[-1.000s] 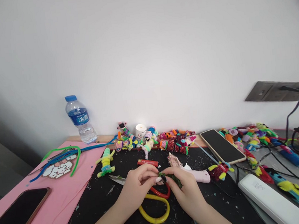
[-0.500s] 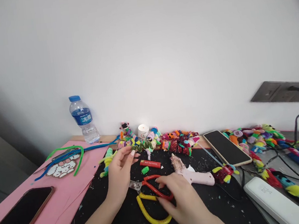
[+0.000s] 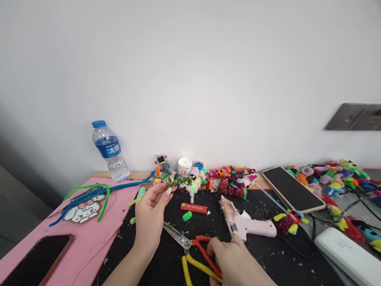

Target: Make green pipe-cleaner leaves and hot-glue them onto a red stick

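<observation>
My left hand (image 3: 152,211) is raised over the black mat (image 3: 164,274), its fingers pinched on a coiled green pipe cleaner (image 3: 179,182) that sticks out to the right. My right hand (image 3: 238,273) is low at the front, its fingers curled around the red and yellow handles of a pair of scissors (image 3: 193,257) whose blades point up and left on the mat. A small green piece (image 3: 187,216) and a red lighter (image 3: 193,208) lie just beyond the blades. A pink glue gun (image 3: 244,222) lies to the right of my right hand.
A water bottle (image 3: 109,150), a small candle (image 3: 185,165) and a row of pipe-cleaner figures (image 3: 222,180) line the wall. Phones lie on the pink paper (image 3: 34,278) and at the right (image 3: 292,189). More figures, cables and a white power bank (image 3: 353,257) fill the right side.
My left hand lifted the green coil away from my right hand toward the back. My right hand dropped onto the scissors and closed on the handles; the scissors shifted nearer.
</observation>
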### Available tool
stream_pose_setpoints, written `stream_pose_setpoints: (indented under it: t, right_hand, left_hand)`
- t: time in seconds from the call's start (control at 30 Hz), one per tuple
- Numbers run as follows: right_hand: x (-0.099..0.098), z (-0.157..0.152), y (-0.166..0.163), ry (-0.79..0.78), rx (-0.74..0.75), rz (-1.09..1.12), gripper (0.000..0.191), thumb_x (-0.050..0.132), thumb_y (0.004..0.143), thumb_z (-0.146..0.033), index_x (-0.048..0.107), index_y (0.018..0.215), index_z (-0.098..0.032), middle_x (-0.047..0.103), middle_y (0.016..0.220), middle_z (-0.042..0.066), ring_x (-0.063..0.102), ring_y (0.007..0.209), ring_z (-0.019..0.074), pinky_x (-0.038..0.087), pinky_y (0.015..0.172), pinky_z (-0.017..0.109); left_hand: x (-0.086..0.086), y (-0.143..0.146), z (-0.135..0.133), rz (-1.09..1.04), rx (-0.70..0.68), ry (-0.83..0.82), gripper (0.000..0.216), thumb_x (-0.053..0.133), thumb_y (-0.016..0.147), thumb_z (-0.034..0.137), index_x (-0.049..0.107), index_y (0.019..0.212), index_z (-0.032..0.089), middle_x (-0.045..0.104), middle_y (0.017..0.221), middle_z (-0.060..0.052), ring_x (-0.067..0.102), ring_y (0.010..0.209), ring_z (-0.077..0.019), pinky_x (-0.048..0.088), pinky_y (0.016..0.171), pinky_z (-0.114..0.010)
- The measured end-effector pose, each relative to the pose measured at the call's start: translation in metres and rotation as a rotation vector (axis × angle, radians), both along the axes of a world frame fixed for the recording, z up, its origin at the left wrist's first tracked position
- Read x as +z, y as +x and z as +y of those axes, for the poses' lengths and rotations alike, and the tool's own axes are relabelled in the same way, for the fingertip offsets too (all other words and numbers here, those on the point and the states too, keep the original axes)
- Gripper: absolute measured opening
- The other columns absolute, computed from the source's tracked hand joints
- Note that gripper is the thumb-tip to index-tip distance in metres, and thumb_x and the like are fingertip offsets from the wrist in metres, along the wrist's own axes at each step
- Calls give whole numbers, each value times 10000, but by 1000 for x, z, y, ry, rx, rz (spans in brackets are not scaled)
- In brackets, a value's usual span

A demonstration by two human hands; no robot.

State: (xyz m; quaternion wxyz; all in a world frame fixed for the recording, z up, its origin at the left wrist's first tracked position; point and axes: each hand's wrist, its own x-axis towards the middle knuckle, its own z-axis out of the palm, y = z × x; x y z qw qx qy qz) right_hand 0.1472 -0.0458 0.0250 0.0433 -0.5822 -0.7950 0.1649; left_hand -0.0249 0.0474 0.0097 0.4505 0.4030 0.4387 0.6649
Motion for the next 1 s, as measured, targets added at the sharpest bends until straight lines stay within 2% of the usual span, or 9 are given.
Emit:
stream_pose_setpoints:
  t: [0.17,0.3,0.43,0.53,0.63,0.7,0.73,0.8,1.0]
  right_hand:
    - [5,-2,5,-105,-172,104,51,509,546,-214,486,582,-186,532,524,15,458,473,141,270,435,236]
    - [4,0,6,-276,-223,391,166,537,589,-252,402,514,-190,429,470,-49,373,442,78,231,410,201]
    - [12,4,3,-536,-233,754,117,505,545,-130,409,579,-187,401,455,-94,357,422,47,253,405,169]
    - [17,6,1,-695,-156,1066,171,543,551,-117,469,698,-164,502,553,-77,456,457,52,345,435,161]
    - [8,5,0,-749,-91,1278,319,683,561,-196,494,813,-149,586,723,-24,497,481,46,417,461,172]
    - [-5,4,1,-755,-99,1327,394,746,567,-306,468,805,-160,595,705,-24,448,376,20,346,346,138]
    - [-12,4,1,-720,-151,1373,393,716,619,-402,451,791,-168,566,611,-53,373,297,0,260,286,120]
    - [-24,3,3,-769,-157,1456,438,538,729,-598,425,756,-176,512,497,-73,305,236,-1,215,257,128]
    - [-22,9,6,-944,-75,1565,527,482,712,-683,467,756,-158,510,578,-48,333,273,-4,286,268,130]
  left_hand:
    - [4,-7,6,-26,76,43,257,666,716,301,604,921,158,632,860,-27,623,828,-172,513,792,-328]
    - [5,-17,15,-66,161,81,242,662,722,311,594,910,175,605,828,-4,608,798,-145,518,750,-273]
    - [3,-25,21,-79,193,77,217,648,733,319,581,904,202,591,789,18,610,755,-134,522,692,-242]
    - [0,-22,20,-69,147,52,230,640,743,334,571,911,193,600,812,8,623,772,-132,523,688,-230]
    - [-2,-15,15,-60,57,26,253,651,733,331,558,900,165,627,830,-20,650,814,-164,528,724,-266]
    - [-4,-9,12,-61,-21,4,261,657,725,327,542,893,164,638,838,-24,658,859,-190,527,767,-303]
    - [-6,-7,11,-63,-56,-8,264,658,723,327,534,893,167,642,843,-22,657,880,-199,524,787,-318]
    - [-8,-4,9,-62,-114,-29,265,657,722,332,520,881,169,654,836,-22,656,906,-212,519,813,-342]
    - [-6,1,3,-9,-201,-41,244,627,748,348,493,848,170,680,841,-38,636,969,-243,505,850,-373]
